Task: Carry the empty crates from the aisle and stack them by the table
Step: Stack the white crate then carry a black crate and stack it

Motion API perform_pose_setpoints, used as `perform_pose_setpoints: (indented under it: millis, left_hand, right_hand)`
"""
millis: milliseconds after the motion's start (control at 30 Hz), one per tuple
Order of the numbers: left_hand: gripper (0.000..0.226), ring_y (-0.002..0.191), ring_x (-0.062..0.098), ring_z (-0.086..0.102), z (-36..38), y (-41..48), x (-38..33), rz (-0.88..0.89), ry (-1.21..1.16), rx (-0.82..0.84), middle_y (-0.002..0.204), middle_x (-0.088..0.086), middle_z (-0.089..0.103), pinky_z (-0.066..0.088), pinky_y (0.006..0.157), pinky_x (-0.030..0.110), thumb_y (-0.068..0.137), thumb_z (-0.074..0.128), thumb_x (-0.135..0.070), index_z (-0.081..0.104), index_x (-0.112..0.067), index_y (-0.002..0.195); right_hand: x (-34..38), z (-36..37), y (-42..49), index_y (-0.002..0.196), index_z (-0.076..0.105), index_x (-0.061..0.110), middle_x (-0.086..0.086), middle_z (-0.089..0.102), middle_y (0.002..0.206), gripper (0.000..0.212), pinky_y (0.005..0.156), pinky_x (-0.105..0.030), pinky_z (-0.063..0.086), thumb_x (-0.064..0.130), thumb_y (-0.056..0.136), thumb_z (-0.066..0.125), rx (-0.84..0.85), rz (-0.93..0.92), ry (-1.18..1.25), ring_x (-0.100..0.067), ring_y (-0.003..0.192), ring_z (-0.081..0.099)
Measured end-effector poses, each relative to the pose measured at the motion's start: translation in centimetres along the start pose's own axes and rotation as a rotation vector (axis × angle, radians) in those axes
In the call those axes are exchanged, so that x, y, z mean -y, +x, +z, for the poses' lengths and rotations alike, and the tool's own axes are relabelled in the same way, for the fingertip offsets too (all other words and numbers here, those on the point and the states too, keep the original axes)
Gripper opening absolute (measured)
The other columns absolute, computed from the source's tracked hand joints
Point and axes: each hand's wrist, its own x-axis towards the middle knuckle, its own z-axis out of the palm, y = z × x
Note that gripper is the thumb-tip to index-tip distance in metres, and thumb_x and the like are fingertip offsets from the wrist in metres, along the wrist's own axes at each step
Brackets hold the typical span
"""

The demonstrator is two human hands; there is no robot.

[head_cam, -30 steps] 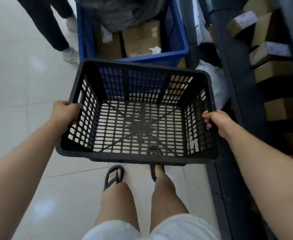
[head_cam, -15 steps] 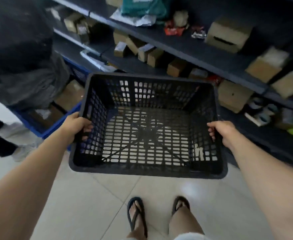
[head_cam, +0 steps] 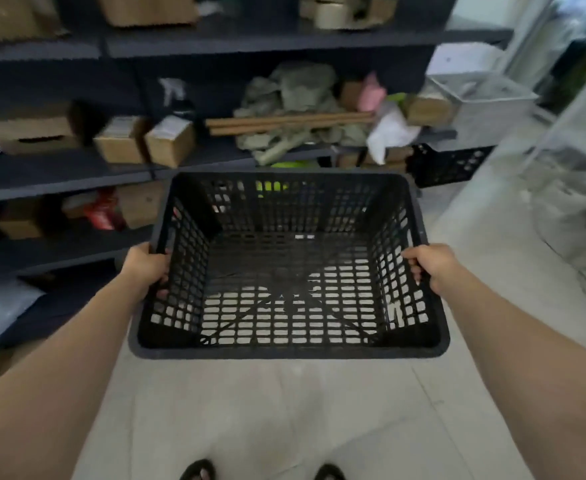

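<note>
An empty black slotted crate (head_cam: 289, 353) hangs level in front of me, above the pale tiled floor. My left hand (head_cam: 146, 266) grips its left rim with fingers curled through the side wall. On the opposite side my right hand (head_cam: 426, 265) holds the right rim the same way. A second black crate (head_cam: 447, 164) stands on the floor at the far right end of the shelving.
Dark shelving (head_cam: 59, 174) with cardboard boxes, bags and wooden sticks runs across the back and left. A clear plastic bin (head_cam: 485, 95) and pale wrapped items stand at the right. Open tiled floor (head_cam: 284, 410) lies below, with my sandalled feet at the bottom edge.
I have turned right with the crate held in both hands. The blue crate and the other person have left the view; the shelf end and a second black crate have appeared.
</note>
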Motion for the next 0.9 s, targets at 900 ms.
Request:
perform_pose_setpoints:
  millis: [900]
  left_hand:
    - [0.026, 0.07, 0.03, 0.06, 74.3, -3.0, -38.0, 0.391, 0.485, 0.652, 0.085, 0.02, 0.066, 0.053, 0.067, 0.041, 0.087, 0.055, 0.002, 0.06, -0.002, 0.112]
  right_hand:
    - [-12.5, -52.0, 30.0, 0.059, 0.052, -0.001, -0.012, 0.045, 0.052, 0.021, 0.028, -0.016, 0.026, -0.004, 0.08, 0.056, -0.834, 0.335, 0.307, -0.015, 0.025, 0.033]
